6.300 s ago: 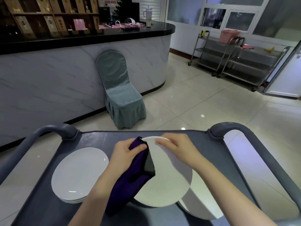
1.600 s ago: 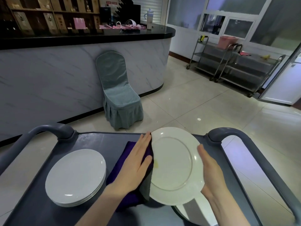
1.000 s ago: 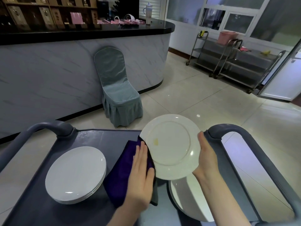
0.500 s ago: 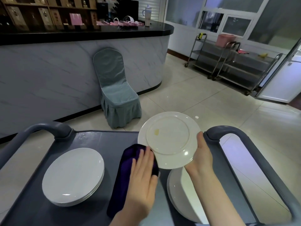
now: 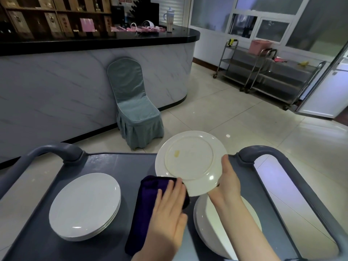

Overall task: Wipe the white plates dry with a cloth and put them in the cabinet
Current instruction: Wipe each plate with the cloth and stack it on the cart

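The right hand (image 5: 226, 183) is gripping a round white ceramic plate (image 5: 190, 162) by its rim, tilting it above the grey plastic cart (image 5: 116, 162), with a yellowish spot (image 5: 176, 153) showing on the facing side. The left hand (image 5: 167, 213) is lying flat, fingers straight, on the folded dark purple cloth (image 5: 143, 204). One stack of white plates (image 5: 84, 206) is sitting to the left, another stack (image 5: 207, 228) under the right forearm. No cabinet is showing, so wiping seems to be midway, with all the storing still to do.

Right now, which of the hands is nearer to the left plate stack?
Left. The left hand lies flat on the purple cloth beside the stack; the right hand grips the raised plate farther right.
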Demonstrator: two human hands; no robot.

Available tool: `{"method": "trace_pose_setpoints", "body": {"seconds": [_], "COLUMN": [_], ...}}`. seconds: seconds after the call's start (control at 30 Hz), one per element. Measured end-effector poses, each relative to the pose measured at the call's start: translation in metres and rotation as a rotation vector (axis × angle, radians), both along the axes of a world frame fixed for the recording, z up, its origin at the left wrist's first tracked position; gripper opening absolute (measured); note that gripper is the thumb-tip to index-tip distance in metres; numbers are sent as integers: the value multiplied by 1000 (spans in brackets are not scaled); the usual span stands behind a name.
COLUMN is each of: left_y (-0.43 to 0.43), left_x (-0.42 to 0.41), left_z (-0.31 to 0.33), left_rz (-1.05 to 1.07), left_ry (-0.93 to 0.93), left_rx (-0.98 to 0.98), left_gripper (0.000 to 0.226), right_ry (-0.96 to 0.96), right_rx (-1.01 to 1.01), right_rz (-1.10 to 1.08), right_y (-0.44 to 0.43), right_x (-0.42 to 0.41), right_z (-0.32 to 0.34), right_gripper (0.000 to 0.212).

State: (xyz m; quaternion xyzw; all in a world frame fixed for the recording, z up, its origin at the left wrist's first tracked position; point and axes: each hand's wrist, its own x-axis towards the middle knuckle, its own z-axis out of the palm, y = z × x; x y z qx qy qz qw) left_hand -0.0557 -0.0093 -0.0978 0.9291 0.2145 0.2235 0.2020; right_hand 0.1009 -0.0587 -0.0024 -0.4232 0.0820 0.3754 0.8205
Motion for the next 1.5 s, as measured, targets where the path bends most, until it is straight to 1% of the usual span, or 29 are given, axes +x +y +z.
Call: {"method": "trace_pose_setpoints", "body": {"seconds": [0.07, 0.13, 0.2, 0.37, 0.47, 0.53, 0.6, 0.67, 0.73, 0.8, 0.9, 1.03, 1.07, 1.2, 1.27, 1.33, 1.4, 1.5], "left_y": [-10, -16, -18, -6, 11, 20, 17, 3, -12, -14, -3, 25, 33, 64, 64, 50, 29, 7], "left_x": [6, 15, 24, 43, 52, 54, 52, 46, 40, 39, 47, 56, 57, 44, 30, 18, 15, 26], "left_z": [6, 16, 27, 43, 54, 57, 53, 40, 25, 19, 30, 50, 51, 34, 19, 5, -1, 6], "left_rz": [-41, -42, -14, -56, 1, -3, -32, -83, -92, -60, -53, -25, -12, 111, 114, 94, 94, 48], "left_ry": [104, 115, 93, -20, -108, -128, -98, -21, 56, 70, 25, -165, -192, -208, -213, -206, -167, -95], "left_rx": [124, 157, 148, 17, -130, -166, -86, 64, 178, 216, 150, -177, -235, -320, -368, -364, -306, -165], "left_gripper": [75, 67, 64, 67, 60, 57, 59, 66, 70, 70, 69, 60, 56, 51, 52, 52, 56, 63], "right_ry": [-14, -77, -173, -280, -376, -425, -422, -389, -353, -341, -344, -370, -368, -363, -351, -343, -337, -322], "right_rx": [-7, -13, -39, -62, -74, -107, -133, -131, -125, -129, -122, -141, -153, -173, -166, -127, -121, -130], "right_rz": [41, 106, 196, 332, 385, 393, 357, 296, 274, 279, 294, 334, 331, 284, 237, 197, 180, 219], "right_y": [0, -1, -2, -7, -12, -15, -15, -13, -13, -14, -16, -18, -19, -24, -28, -30, -28, -25], "right_x": [-9, -15, -19, -29, -42, -47, -44, -35, -27, -24, -28, -38, -38, -30, -21, -15, -15, -23], "right_z": [-1, -4, -5, -2, -13, -17, -14, -9, -4, -2, -6, -10, -10, -4, -1, 3, 3, -2], "right_gripper": [37, 34, 33, 40, 35, 35, 35, 34, 37, 40, 38, 36, 36, 40, 44, 51, 55, 50]}}
